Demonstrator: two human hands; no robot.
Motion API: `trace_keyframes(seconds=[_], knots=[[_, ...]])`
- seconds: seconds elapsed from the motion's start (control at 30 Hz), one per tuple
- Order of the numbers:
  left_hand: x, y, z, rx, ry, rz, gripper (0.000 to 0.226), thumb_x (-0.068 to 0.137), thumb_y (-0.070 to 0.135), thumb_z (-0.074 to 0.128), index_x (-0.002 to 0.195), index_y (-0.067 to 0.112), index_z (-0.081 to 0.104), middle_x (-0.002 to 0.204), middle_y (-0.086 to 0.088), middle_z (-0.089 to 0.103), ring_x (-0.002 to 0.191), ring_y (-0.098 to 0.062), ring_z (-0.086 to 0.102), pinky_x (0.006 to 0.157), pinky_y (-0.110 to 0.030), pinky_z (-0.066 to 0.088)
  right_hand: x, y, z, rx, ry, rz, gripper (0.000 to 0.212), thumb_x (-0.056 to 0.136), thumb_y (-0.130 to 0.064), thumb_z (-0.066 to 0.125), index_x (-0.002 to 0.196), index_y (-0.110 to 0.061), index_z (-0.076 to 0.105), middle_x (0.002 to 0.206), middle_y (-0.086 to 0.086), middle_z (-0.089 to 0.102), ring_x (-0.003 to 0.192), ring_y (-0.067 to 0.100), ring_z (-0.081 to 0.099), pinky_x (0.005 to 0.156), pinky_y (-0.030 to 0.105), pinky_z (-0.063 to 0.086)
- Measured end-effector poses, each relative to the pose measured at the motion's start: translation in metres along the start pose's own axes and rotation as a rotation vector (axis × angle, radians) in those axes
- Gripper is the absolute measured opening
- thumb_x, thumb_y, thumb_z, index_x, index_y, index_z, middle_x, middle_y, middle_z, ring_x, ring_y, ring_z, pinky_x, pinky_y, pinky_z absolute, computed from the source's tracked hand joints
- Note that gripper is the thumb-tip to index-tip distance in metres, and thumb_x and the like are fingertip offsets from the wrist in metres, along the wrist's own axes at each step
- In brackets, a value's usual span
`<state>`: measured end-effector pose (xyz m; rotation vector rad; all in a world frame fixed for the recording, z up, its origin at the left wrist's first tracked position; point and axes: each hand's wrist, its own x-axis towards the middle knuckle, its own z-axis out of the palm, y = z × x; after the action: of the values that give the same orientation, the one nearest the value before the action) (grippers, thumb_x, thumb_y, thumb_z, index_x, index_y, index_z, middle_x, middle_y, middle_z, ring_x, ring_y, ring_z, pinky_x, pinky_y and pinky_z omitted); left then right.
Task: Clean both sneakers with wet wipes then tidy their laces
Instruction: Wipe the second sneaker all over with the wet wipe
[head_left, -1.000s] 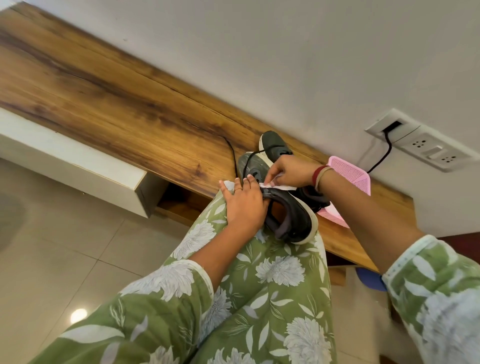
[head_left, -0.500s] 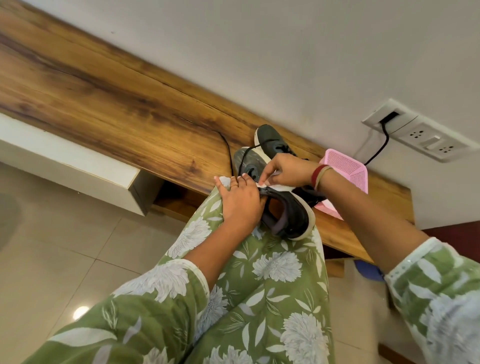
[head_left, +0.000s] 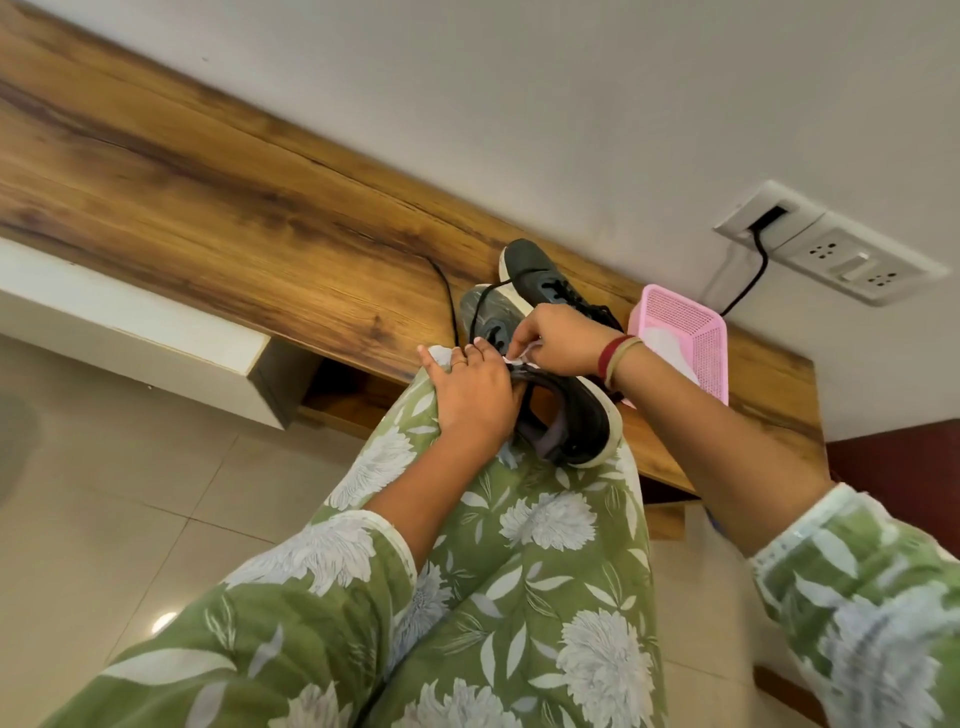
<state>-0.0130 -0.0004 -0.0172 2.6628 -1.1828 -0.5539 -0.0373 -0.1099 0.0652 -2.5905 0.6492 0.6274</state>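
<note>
Black lace (head_left: 448, 299) is seen trailing loose across the tabletop (head_left: 234, 208). On the lap, the left hand (head_left: 475, 397) is laid with straight fingers against the sneaker (head_left: 584, 415), and the shoe is braced. At the tongue, a wet wipe (head_left: 519, 358) is pinched in the right hand (head_left: 558, 338). Short, firm strokes are called for, with the brace kept so nothing is rolled off the knee. The second sneaker (head_left: 540, 275) is parked behind, beside the pink basket (head_left: 691, 332). Against half a second ago little is changed: less wipe is shown, bunched under the fingers.
</note>
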Motion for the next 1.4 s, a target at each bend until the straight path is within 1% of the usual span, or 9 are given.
trace_keyframes(seconds=[0.17,0.33,0.5,0.6,0.7,0.77,0.9,1.17,1.4], knots=[[0.000,-0.003,-0.002,-0.045,0.008,-0.011,0.065,0.094,0.032,0.046,0.147,0.001,0.022,0.146,-0.010,0.040,0.136,-0.027,0.035,0.108,-0.066,-0.005,-0.025,-0.014,-0.027,-0.015,-0.317,-0.049,0.023,0.086,-0.005,0.059,0.101,-0.017,0.072,0.088,-0.006,0.065,0.080,0.006,0.054,0.067,0.014,0.042],[0.000,-0.004,-0.003,-0.051,0.026,-0.003,0.066,0.097,0.041,0.040,0.147,0.002,0.021,0.147,-0.010,0.040,0.135,-0.028,0.037,0.109,-0.066,-0.003,-0.017,-0.003,0.000,0.071,0.324,0.048,0.033,0.088,0.001,0.049,0.106,-0.016,0.070,0.112,0.003,0.066,0.100,0.016,0.059,0.081,0.015,0.038],[-0.001,-0.004,-0.002,-0.052,0.041,-0.005,0.071,0.096,0.042,0.042,0.149,0.005,0.014,0.148,-0.010,0.038,0.136,-0.028,0.036,0.110,-0.066,-0.002,-0.030,0.007,0.012,-0.177,0.189,0.020,0.032,0.087,-0.002,0.052,0.110,-0.017,0.069,0.113,0.003,0.065,0.107,0.021,0.058,0.090,0.029,0.044],[0.000,-0.005,-0.002,-0.158,0.087,0.012,0.079,0.095,0.047,0.042,0.151,0.025,-0.010,0.156,-0.011,0.024,0.139,-0.031,0.031,0.112,-0.061,0.000,-0.037,0.017,-0.026,0.019,0.019,0.018,0.027,0.088,-0.004,0.056,0.102,-0.023,0.070,0.104,-0.002,0.067,0.099,0.014,0.059,0.087,0.026,0.043],[0.001,-0.004,-0.003,-0.181,0.120,0.117,0.071,0.096,0.039,0.044,0.152,0.034,0.001,0.160,-0.007,0.012,0.145,-0.029,0.015,0.115,-0.055,0.008,-0.019,0.038,-0.041,0.328,0.295,0.147,0.023,0.089,-0.009,0.058,0.100,-0.026,0.069,0.107,0.000,0.067,0.099,0.014,0.058,0.091,0.027,0.045],[0.003,-0.006,-0.003,-0.228,0.120,0.138,0.062,0.093,0.033,0.047,0.150,0.032,0.022,0.159,-0.005,0.018,0.143,-0.027,0.024,0.115,-0.049,0.021,0.002,0.045,-0.032,0.323,0.417,0.217,0.021,0.090,-0.009,0.057,0.102,-0.018,0.071,0.111,0.000,0.067,0.103,0.014,0.057,0.088,0.015,0.039],[0.003,-0.008,-0.004,-0.344,0.130,0.093,0.060,0.084,0.027,0.052,0.143,0.026,0.041,0.155,-0.002,0.029,0.127,-0.026,0.048,0.100,-0.041,0.043,0.043,0.036,-0.007,0.318,0.371,0.180,0.024,0.090,-0.003,0.052,0.103,-0.010,0.071,0.109,0.004,0.067,0.103,0.017,0.060,0.082,0.015,0.041],[-0.002,-0.005,-0.005,-0.310,0.128,0.082,0.057,0.087,0.028,0.050,0.142,0.020,0.042,0.152,-0.004,0.032,0.124,-0.031,0.049,0.098,-0.041,0.041,0.048,0.018,0.012,-0.031,0.207,0.065,0.020,0.090,-0.008,0.055,0.102,-0.008,0.072,0.107,0.010,0.069,0.102,0.024,0.062,0.092,0.034,0.048],[-0.007,-0.008,-0.006,-0.301,0.115,0.103,0.057,0.089,0.022,0.051,0.144,0.019,0.039,0.155,-0.005,0.026,0.121,-0.032,0.051,0.098,-0.039,0.040,0.006,0.008,0.007,-0.072,0.026,0.043,0.017,0.089,-0.010,0.056,0.096,-0.006,0.072,0.096,0.012,0.070,0.088,0.023,0.063,0.075,0.028,0.048]])
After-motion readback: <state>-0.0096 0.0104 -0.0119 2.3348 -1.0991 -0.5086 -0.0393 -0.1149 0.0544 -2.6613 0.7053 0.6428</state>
